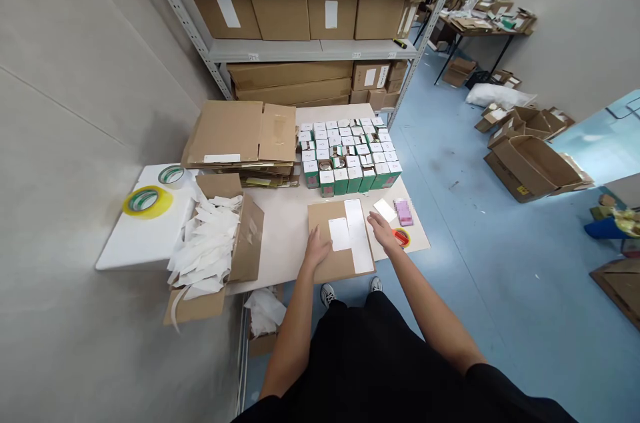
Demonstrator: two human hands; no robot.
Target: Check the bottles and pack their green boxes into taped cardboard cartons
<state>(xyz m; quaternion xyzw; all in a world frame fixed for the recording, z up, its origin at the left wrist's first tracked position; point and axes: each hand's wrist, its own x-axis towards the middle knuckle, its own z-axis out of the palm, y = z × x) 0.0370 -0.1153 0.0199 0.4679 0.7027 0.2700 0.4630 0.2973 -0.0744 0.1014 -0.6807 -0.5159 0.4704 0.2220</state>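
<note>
A flat brown cardboard piece lies at the front edge of the table in front of me, with a white label and a long white strip on its top. My left hand rests on its left part, fingers stretched out. My right hand is at its right edge with fingers extended, holding nothing that I can see. Close by on the right are a roll of yellow tape with a red part, a white card and a pinkish-purple stack.
Several green-and-white small boxes stand in rows behind the cardboard. Folded cartons are stacked at the back left. An open box of white paper strips and tape rolls sit left. A loaded shelf rises behind.
</note>
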